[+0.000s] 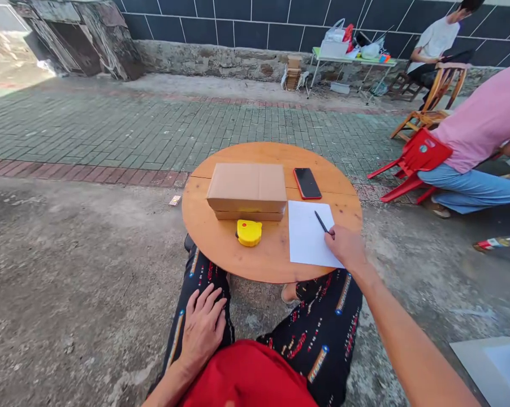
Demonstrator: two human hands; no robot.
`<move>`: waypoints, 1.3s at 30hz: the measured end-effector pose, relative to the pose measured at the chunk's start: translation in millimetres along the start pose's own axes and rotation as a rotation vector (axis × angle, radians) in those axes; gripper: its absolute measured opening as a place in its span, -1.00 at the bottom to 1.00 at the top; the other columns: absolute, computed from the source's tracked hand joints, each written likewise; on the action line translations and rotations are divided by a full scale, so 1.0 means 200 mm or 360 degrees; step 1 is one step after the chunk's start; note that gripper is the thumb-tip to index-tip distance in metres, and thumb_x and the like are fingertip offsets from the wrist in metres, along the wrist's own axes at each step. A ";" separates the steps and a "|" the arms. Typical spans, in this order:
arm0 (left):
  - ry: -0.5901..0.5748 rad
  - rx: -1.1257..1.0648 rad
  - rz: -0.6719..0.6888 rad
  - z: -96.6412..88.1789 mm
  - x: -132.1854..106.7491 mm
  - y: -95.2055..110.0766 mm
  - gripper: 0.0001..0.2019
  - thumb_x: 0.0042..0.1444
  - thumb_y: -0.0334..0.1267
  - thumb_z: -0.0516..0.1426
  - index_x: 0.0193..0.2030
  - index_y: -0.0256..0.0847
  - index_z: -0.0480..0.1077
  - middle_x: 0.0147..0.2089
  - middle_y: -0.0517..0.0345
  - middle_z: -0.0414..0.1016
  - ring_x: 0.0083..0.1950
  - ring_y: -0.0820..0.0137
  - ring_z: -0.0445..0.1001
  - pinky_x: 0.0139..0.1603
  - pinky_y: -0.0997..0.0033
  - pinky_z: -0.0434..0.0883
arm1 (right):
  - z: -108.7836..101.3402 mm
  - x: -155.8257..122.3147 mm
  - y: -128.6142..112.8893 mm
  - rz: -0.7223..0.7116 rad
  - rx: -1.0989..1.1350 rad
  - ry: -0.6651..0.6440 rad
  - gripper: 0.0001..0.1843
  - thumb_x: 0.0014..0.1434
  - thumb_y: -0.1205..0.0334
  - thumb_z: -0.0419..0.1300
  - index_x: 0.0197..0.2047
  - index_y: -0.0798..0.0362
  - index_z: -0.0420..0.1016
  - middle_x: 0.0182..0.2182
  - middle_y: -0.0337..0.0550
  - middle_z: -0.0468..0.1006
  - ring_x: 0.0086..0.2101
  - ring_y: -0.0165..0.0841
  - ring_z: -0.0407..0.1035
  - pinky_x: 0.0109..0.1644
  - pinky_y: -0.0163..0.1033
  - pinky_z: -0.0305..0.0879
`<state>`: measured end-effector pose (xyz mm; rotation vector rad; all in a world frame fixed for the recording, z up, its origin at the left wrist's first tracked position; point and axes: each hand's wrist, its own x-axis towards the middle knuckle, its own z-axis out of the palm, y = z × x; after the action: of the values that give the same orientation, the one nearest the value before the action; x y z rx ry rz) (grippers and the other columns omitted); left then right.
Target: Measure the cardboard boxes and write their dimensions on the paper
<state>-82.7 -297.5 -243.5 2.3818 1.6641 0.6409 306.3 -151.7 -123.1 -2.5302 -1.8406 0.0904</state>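
My right hand (346, 246) is at the right side of a white sheet of paper (308, 237), its fingers closed on the near end of a black pen (322, 221). The pen's other end points away to the upper left, over the sheet. My left hand (204, 319) lies flat on my left thigh with its fingers apart, holding nothing. A closed brown cardboard box (249, 183) sits on the round wooden table (221, 254). In front of the box lies a yellow tape measure (249, 233). Behind the paper is a phone (307, 183) with a red edge and dark screen.
To the right, a person in a pink shirt (484, 118) sits on a red plastic chair (424, 151). Farther back, another person (439, 39) sits by a cluttered folding table (352, 58). A bottle (498, 243) lies on the ground at right.
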 end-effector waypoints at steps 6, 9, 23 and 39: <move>0.0154 -0.0152 0.0073 -0.01 0.04 0.07 -0.71 0.11 -0.41 0.10 -0.07 -0.04 0.49 0.08 0.07 0.55 0.20 0.11 0.42 0.29 -0.11 0.21 | -0.05 -0.12 0.07 0.0013 0.0950 0.0188 -0.69 0.18 0.14 0.10 -0.06 0.07 0.48 -0.50 -0.21 0.52 -0.50 -0.36 0.39 -0.41 -0.28 0.27; 0.0213 -0.0366 0.0196 -0.03 0.12 0.21 -0.67 0.11 -0.45 0.09 -0.02 -0.05 0.47 0.10 0.03 0.52 0.18 0.13 0.43 0.20 -0.03 0.34 | -0.09 -0.27 0.09 -0.0035 0.1843 0.0028 -0.64 0.20 0.07 0.14 0.03 0.02 0.42 -0.54 -0.34 0.43 -0.60 -0.44 0.30 -0.59 -0.37 0.21; -0.0339 -0.0349 0.0648 0.03 0.86 0.88 -0.56 0.21 -0.34 0.05 0.24 -0.20 0.32 0.37 -0.12 0.23 0.37 0.03 0.19 0.27 -0.11 0.26 | -0.19 -0.55 0.15 -0.0019 0.1778 0.1250 -0.78 0.14 0.21 0.34 -0.15 0.01 0.46 -0.47 -0.28 0.51 -0.47 -0.36 0.47 -0.27 -0.19 0.42; -0.0014 0.0084 0.1032 0.34 0.89 0.76 -0.56 0.31 -0.06 0.02 0.28 -0.07 0.28 0.39 0.05 0.24 0.37 0.10 0.22 0.32 -0.01 0.16 | -0.10 -0.41 0.22 0.0114 0.2506 0.0987 -0.79 0.24 0.05 0.23 -0.24 0.02 0.52 -0.55 -0.29 0.53 -0.57 -0.44 0.42 -0.52 -0.34 0.35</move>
<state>128.9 -180.6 -203.6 2.9572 0.8816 0.6695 323.6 -243.0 -101.1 -1.2302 -0.7543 0.4567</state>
